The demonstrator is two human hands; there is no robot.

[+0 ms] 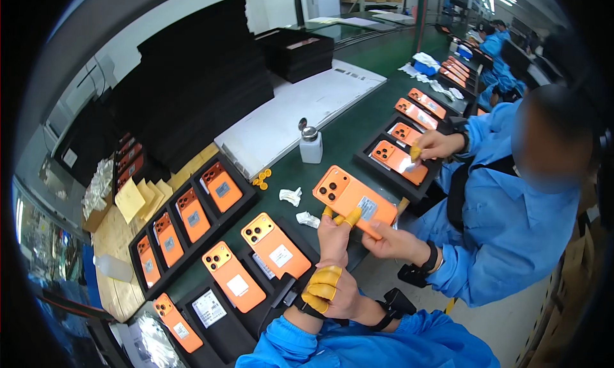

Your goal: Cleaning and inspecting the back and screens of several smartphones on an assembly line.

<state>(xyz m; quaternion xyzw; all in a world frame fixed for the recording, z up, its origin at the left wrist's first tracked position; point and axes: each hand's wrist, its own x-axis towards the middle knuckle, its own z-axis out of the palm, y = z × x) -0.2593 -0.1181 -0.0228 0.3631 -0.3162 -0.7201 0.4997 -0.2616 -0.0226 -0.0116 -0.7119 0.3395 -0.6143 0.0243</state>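
In my left hand (334,239), closed with yellow finger cots on, is the lower edge of an orange smartphone (350,196). It is tilted back side up, showing its camera block and a grey label. A co-worker's hand (398,245) touches the phone's other end. My right hand (336,292), also in yellow finger cots, is wrapped over my left wrist at the black wristband. A small black device (285,291) sits beside that wrist. Closest on the left lies an orange phone (276,246) with a white label, and beside it another orange phone (234,277).
A black tray (240,209) holds several orange phones. A white pump bottle (311,147), crumpled wipes (290,196) and yellow finger cots (261,179) lie beyond. At right, the co-worker's other hand (435,145) works over a second phone tray (377,166). A black stack rises behind.
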